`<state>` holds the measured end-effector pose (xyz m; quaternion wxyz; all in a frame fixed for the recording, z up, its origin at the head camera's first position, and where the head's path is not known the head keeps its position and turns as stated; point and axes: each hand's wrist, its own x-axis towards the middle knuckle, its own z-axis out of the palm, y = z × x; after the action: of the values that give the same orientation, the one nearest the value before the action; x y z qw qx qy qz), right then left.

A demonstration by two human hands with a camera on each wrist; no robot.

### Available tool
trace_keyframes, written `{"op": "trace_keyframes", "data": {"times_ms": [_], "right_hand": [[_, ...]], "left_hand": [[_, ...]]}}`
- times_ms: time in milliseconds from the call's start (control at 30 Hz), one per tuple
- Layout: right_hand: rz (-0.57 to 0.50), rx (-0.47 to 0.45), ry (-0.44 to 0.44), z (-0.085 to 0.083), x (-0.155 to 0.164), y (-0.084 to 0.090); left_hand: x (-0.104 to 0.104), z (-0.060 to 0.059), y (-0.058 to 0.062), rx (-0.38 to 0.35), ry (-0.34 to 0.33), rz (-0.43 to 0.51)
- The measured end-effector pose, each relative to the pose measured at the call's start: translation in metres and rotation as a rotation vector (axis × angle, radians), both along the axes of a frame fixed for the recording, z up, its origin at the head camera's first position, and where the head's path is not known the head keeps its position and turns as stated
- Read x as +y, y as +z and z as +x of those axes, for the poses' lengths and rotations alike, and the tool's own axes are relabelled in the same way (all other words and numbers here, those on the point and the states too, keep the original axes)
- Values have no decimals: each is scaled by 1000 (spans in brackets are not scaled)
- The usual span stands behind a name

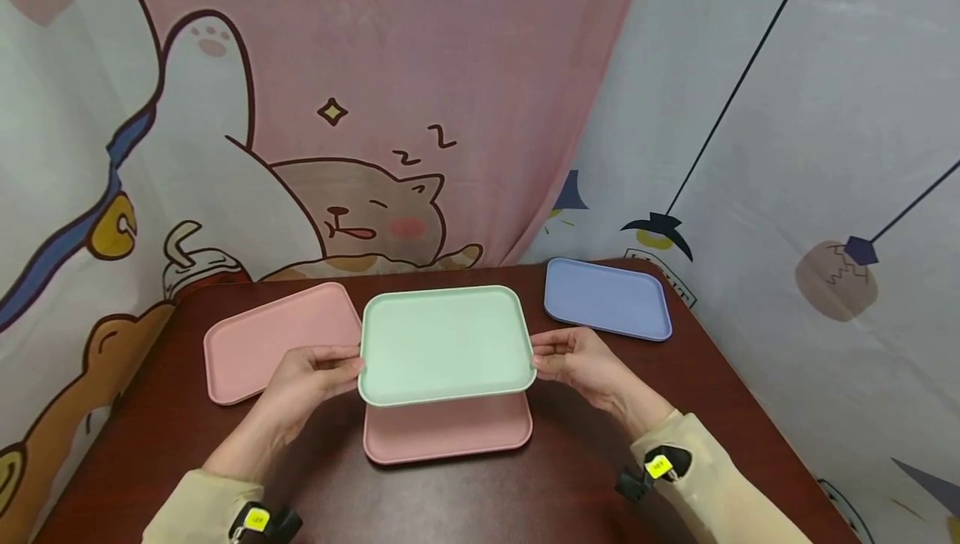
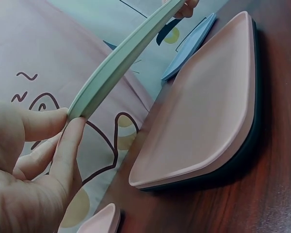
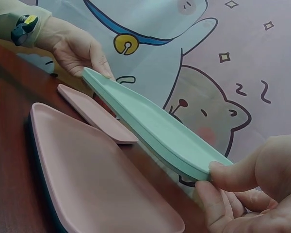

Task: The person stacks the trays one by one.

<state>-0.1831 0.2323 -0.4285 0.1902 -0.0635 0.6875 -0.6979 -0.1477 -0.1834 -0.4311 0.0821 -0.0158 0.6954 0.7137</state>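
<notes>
A mint-green rectangular tray (image 1: 447,344) is held up by both hands, clear of the table, with its inside turned partly toward me. My left hand (image 1: 309,381) pinches its left short edge between thumb and fingers. At the opposite short edge, my right hand (image 1: 581,365) pinches the rim the same way. Below the green tray lies a pink tray (image 1: 448,436), partly hidden by it in the head view. A dark tray-shaped layer (image 2: 257,97) shows under the pink one in the left wrist view.
A second pink tray (image 1: 281,340) lies slantwise on the dark wooden table (image 1: 480,502), behind my left hand. At the back right lies a blue tray (image 1: 607,298). A printed cartoon curtain (image 1: 480,69) hangs along the back and sides of the table.
</notes>
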Motion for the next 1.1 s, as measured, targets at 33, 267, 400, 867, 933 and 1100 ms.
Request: {"op": "trace_keyframes", "data": {"times_ms": [33, 267, 400, 867, 933, 1100], "right_hand": [[0, -2, 0, 0, 0, 0], [-1, -7, -5, 5, 2, -2], [2, -6, -4, 8, 2, -4], [-6, -15, 15, 13, 6, -14], [-9, -14, 20, 14, 6, -16], [-13, -6, 29, 15, 6, -20]], "left_hand": [[0, 0, -1, -2, 2, 2], [1, 3, -7, 0, -8, 10], [2, 4, -10, -1, -14, 10], [8, 9, -17, -41, 17, -2], [9, 10, -18, -46, 20, 0], [8, 12, -22, -59, 23, 9]]}}
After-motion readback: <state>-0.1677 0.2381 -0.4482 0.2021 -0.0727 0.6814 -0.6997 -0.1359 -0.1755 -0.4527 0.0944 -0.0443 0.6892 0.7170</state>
